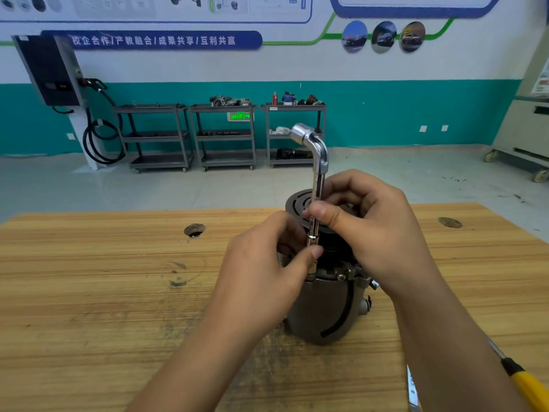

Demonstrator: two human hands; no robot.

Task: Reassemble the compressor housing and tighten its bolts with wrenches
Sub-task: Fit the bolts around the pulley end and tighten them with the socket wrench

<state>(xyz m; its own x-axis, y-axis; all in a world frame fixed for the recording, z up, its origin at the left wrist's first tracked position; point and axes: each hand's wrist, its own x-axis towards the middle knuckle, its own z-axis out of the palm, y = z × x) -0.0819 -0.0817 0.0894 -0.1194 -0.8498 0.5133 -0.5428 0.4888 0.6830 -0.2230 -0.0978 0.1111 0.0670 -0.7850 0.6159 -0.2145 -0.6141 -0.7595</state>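
Compressor (320,310) stands upright near the middle of the wooden bench (89,292), which fills the lower half of my view. Its grey housing sits on the wood and the black pulley (297,200) is on top. Beyond the bench, three grey carts (225,138) stand along the teal wall.

Both my hands are at the compressor's upper part. My right hand (377,227) comes in from the right, with thumb and curled fingers gripping the middle of the wrench (315,150) shaft in front of the pulley. My left hand (261,275) is lower, thumb and fingers pinching the shaft just above the housing.

The wrench is an L-shaped chrome socket type. It stands nearly upright, with its bent end above my hands and pointing left. Its lower end meets the housing's top flange on the left side. I cannot tell whether it sits on a bolt there.

A yellow-handled screwdriver (528,385) lies on the bench at the lower right, partly behind my right forearm. One bolt head (341,276) shows on the flange, between my hands.
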